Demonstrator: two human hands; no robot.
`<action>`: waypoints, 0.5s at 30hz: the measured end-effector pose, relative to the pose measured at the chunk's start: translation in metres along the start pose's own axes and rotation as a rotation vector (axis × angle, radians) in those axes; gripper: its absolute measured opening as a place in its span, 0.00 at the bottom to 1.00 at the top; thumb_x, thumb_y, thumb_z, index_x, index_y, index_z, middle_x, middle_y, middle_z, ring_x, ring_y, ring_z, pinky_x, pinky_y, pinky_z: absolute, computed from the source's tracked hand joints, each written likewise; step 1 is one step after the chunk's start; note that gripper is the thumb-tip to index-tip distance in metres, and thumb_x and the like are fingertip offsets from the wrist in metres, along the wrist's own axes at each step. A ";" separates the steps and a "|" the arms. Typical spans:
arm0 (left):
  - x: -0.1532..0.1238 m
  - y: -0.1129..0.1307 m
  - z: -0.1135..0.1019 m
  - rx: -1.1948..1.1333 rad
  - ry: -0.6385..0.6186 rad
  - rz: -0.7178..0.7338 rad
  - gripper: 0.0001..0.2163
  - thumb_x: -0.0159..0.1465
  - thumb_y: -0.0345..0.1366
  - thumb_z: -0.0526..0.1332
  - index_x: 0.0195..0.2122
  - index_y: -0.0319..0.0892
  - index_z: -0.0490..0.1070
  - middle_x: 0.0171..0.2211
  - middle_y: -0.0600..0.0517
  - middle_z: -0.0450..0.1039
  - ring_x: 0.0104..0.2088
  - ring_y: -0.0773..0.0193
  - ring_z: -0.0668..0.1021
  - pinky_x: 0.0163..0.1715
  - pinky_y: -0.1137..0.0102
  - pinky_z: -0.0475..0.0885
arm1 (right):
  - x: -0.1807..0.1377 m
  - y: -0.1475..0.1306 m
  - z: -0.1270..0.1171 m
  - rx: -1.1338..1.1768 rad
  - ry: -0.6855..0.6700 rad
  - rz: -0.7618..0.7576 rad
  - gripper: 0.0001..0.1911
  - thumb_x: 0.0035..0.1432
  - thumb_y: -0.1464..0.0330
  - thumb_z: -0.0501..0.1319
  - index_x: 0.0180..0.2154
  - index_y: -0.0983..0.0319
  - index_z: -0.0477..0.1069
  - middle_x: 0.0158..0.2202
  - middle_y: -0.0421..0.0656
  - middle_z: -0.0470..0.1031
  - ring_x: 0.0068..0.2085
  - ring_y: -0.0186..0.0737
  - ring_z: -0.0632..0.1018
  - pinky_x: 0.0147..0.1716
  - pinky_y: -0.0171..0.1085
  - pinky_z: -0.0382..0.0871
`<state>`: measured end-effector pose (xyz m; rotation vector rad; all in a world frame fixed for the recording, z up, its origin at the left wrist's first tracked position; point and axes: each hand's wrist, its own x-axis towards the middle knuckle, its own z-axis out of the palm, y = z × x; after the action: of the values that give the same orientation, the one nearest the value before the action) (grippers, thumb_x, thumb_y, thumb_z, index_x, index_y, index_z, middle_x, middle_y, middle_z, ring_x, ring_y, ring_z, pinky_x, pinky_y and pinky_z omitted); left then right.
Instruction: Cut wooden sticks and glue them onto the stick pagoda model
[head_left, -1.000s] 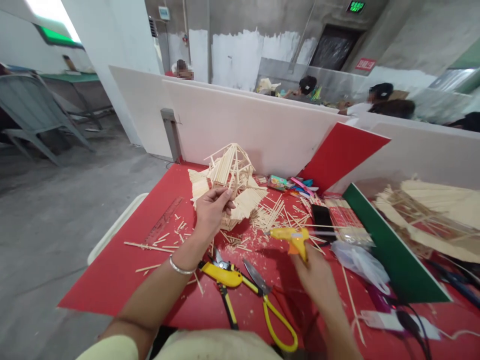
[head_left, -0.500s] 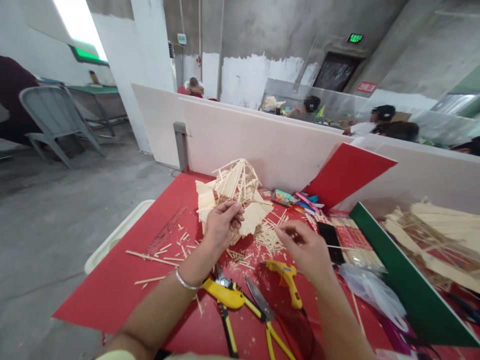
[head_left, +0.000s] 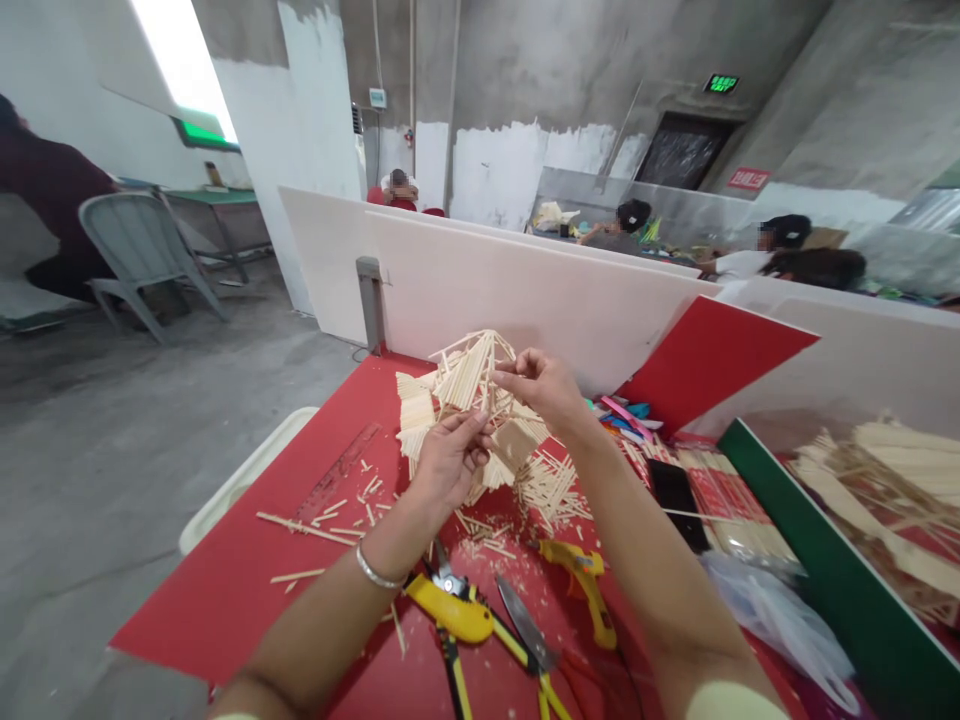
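A model (head_left: 463, 380) made of thin wooden sticks stands near the back of the red table, with a peaked, partly covered roof. My left hand (head_left: 452, 458), with a bangle at its wrist, pinches at the roof's lower front edge. On the roof's right side, the fingertips of my right hand (head_left: 546, 388) are pinched together close to the open frame. Whatever lies between those fingertips is too small to make out. Loose sticks (head_left: 551, 490) are heaped just right of the model, below my right forearm.
A yellow glue gun (head_left: 585, 580), yellow-handled scissors (head_left: 529, 625), pliers (head_left: 454, 650) and a yellow cutter (head_left: 450, 608) lie in front. Stick offcuts and a clear ruler (head_left: 337, 470) are at left. White boards (head_left: 510, 285) close off the back; a green panel (head_left: 832, 560) stands at right.
My right hand has moved up and left from beside the loose sticks to the roof of the model. My left hand stays at the roof's edge. The view has shifted slightly.
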<state>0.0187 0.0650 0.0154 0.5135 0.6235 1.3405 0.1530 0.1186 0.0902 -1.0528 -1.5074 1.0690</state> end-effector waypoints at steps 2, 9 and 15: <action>0.000 0.000 0.001 0.003 0.008 0.002 0.12 0.50 0.34 0.72 0.32 0.35 0.72 0.25 0.53 0.74 0.21 0.75 0.73 0.15 0.82 0.64 | 0.005 -0.002 0.000 -0.008 -0.028 0.037 0.26 0.37 0.60 0.73 0.25 0.59 0.54 0.28 0.37 0.73 0.19 0.23 0.59 0.16 0.30 0.51; 0.002 0.003 0.005 0.009 0.016 0.013 0.12 0.50 0.35 0.72 0.30 0.35 0.71 0.24 0.53 0.74 0.20 0.75 0.72 0.15 0.81 0.63 | 0.015 0.003 0.000 0.012 -0.070 0.050 0.27 0.35 0.60 0.74 0.25 0.58 0.56 0.20 0.31 0.62 0.17 0.23 0.58 0.14 0.30 0.50; 0.004 0.003 0.004 0.022 0.025 0.024 0.12 0.50 0.35 0.72 0.29 0.35 0.71 0.24 0.53 0.74 0.20 0.75 0.73 0.15 0.81 0.63 | 0.018 0.003 0.001 0.050 -0.083 0.058 0.26 0.34 0.60 0.74 0.27 0.59 0.57 0.18 0.29 0.60 0.17 0.23 0.59 0.14 0.28 0.50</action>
<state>0.0194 0.0699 0.0203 0.5239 0.6550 1.3658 0.1492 0.1366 0.0911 -1.0338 -1.5160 1.1982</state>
